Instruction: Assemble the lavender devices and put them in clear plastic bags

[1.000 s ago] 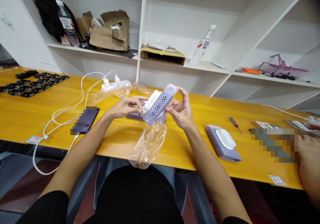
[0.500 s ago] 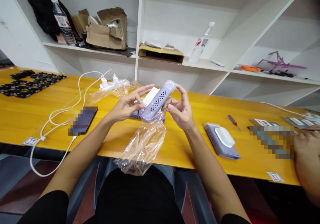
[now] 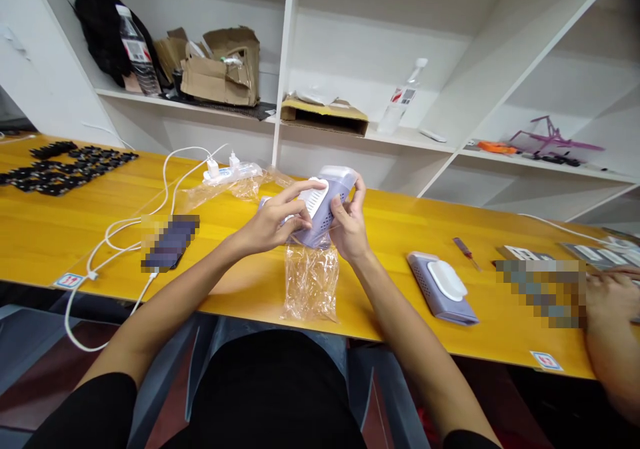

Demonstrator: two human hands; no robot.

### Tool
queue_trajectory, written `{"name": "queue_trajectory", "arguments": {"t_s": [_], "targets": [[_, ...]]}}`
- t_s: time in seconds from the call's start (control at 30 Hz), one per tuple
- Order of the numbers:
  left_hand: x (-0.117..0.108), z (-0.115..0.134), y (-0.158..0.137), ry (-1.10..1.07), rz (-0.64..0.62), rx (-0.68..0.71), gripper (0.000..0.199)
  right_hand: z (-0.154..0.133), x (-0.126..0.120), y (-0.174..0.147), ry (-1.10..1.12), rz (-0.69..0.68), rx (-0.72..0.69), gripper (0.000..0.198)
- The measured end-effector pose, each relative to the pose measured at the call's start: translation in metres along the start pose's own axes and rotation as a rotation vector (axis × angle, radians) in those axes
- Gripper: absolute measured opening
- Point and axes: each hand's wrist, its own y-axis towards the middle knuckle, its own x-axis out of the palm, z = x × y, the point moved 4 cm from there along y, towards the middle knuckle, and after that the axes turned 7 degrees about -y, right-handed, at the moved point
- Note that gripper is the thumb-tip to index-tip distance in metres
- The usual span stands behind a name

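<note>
A lavender plastic case [image 3: 344,183] with rows of small holes in its side is held up above the table, tilted. My right hand [image 3: 350,225] is closed round its right side, thumb on the perforated face. On the case's left face is a white ribbed piece [image 3: 315,199], and my left hand [image 3: 277,219] grips it with bent fingers. A crinkled clear plastic bag [image 3: 311,282] hangs below the case onto the table edge. Partly hidden behind my left hand is another lavender item [image 3: 264,201]. A similar lavender case [image 3: 434,295] with a white oval part [image 3: 447,280] lies to the right.
On the left lie a phone [image 3: 173,242] on a white cable, a power strip [image 3: 233,171] and many black parts [image 3: 65,169]. A screwdriver [image 3: 466,252] lies right, near another person's hand [image 3: 607,295]. Shelves with bottles and cardboard boxes [image 3: 220,69] stand behind.
The case has turned so its white ribbed face shows more. My left fingers have moved onto that ribbed piece. The bag's lower end has swung right and up, and the view has shifted slightly.
</note>
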Motion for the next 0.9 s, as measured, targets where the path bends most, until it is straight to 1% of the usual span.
{"name": "queue_trajectory", "arguments": {"t_s": [0.1,0.2,0.27,0.33,0.4,0.53,0.67,0.73,0.8,0.9], "targets": [[0.003,-0.003,-0.001,-0.019,0.024,-0.009,0.014,-0.001,0.002,0.000,-0.070,-0.050,-0.003,0.092],[-0.001,-0.005,0.000,-0.037,0.111,-0.056,0.012,-0.005,0.001,-0.001,-0.120,-0.096,-0.025,0.097],[-0.005,-0.005,0.002,-0.048,0.170,-0.099,0.013,-0.006,0.000,-0.001,-0.117,-0.101,-0.026,0.098],[-0.008,-0.006,0.005,-0.041,0.207,-0.114,0.013,-0.006,-0.001,-0.003,-0.085,-0.092,-0.012,0.097],[-0.009,-0.005,0.009,0.016,0.237,-0.080,0.012,-0.004,-0.001,-0.005,-0.007,-0.085,0.011,0.094],[-0.010,-0.003,0.019,0.144,0.288,0.035,0.008,-0.003,-0.003,-0.008,0.144,-0.094,0.032,0.092],[-0.005,-0.006,0.031,0.114,0.271,0.078,0.011,-0.004,-0.006,-0.010,0.093,-0.130,0.025,0.098],[-0.003,-0.008,0.036,0.088,0.282,0.090,0.013,-0.003,-0.006,-0.011,0.066,-0.147,0.034,0.101],[0.000,-0.012,0.039,0.071,0.318,0.091,0.014,-0.003,-0.005,-0.012,0.074,-0.159,0.023,0.103],[0.001,-0.019,0.041,0.070,0.391,0.051,0.016,-0.004,-0.004,-0.013,0.085,-0.167,-0.025,0.112]]}}
